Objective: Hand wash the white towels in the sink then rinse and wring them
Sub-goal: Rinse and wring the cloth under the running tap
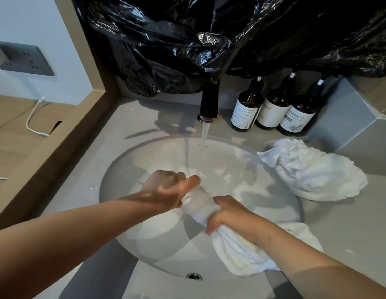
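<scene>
A wet white towel [198, 203], twisted into a rope, is held over the white oval sink [131, 167]. My left hand [166, 188] grips its far end and my right hand [231, 214] grips it nearer to me; the loose tail [241, 255] hangs over the sink's right rim. Water runs from the black faucet [209, 102] in a stream [204, 143] that lands just beyond my left hand. A second white towel [313, 171] lies bunched on the counter to the right of the sink.
Three brown pump bottles [272, 108] stand behind the sink on the right. Black plastic sheeting [209, 39] hangs over the wall above the faucet. A grey wall socket [25, 59] and a white cable [32, 117] are on the left beyond a wooden ledge.
</scene>
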A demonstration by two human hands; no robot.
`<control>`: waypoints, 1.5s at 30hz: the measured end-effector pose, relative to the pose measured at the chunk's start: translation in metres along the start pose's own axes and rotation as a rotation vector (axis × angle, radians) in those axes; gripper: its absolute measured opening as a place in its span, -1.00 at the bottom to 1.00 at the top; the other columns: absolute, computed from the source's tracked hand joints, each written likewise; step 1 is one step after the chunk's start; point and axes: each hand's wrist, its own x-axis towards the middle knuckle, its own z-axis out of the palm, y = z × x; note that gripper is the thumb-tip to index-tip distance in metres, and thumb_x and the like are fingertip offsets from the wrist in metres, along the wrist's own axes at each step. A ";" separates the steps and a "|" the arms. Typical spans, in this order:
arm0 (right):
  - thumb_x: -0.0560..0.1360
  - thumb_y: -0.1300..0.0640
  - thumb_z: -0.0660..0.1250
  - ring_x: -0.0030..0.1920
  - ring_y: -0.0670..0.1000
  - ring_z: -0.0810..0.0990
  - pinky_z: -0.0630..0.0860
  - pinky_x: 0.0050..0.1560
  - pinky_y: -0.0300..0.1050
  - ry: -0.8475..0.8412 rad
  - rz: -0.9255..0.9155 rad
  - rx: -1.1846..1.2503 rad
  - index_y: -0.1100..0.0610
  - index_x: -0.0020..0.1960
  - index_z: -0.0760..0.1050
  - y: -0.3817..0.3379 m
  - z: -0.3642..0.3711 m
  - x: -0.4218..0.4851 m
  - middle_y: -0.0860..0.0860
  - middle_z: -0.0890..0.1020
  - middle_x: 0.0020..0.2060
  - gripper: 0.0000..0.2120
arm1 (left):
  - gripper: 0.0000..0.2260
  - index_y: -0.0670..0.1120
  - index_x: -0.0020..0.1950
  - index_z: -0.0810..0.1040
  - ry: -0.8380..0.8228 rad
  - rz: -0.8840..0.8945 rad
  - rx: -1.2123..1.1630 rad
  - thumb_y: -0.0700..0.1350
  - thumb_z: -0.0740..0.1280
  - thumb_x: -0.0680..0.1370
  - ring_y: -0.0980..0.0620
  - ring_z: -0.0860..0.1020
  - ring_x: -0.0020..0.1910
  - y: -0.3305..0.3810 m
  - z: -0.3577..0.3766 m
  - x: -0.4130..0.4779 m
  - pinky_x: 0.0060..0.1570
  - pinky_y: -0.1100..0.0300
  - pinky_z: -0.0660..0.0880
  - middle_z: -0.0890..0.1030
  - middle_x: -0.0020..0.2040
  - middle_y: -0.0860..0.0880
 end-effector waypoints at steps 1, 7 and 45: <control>0.05 0.23 0.37 -0.27 -0.01 0.55 0.43 -0.21 -0.25 -0.010 0.024 0.059 0.13 -0.16 0.57 0.002 -0.001 0.003 0.01 0.57 -0.32 -0.66 | -0.74 0.06 0.19 0.38 0.052 0.043 0.021 -0.02 0.26 0.51 -0.08 0.44 -0.21 -0.002 -0.002 0.003 -0.29 0.18 0.29 0.44 -0.17 0.00; 0.05 0.31 0.34 -0.37 0.00 0.52 0.40 -0.27 -0.23 -0.161 0.057 0.272 0.22 -0.19 0.58 0.008 -0.009 0.006 0.05 0.54 -0.40 -0.69 | -0.86 0.00 -0.16 0.57 0.344 0.333 0.086 -0.04 0.30 0.32 -0.01 0.39 -0.54 -0.016 0.005 0.019 -0.55 0.30 0.21 0.39 -0.47 0.01; 0.33 0.07 0.42 -0.02 -0.01 0.57 0.54 -0.03 -0.13 0.350 -0.125 -0.483 -0.17 0.32 0.31 0.021 0.003 0.002 -0.10 0.59 -0.04 -0.39 | -0.58 -0.13 0.01 0.53 -0.923 -0.460 -1.008 0.02 0.52 0.25 0.03 0.34 -0.42 0.010 -0.021 0.003 -0.45 0.30 0.28 0.44 -0.29 -0.12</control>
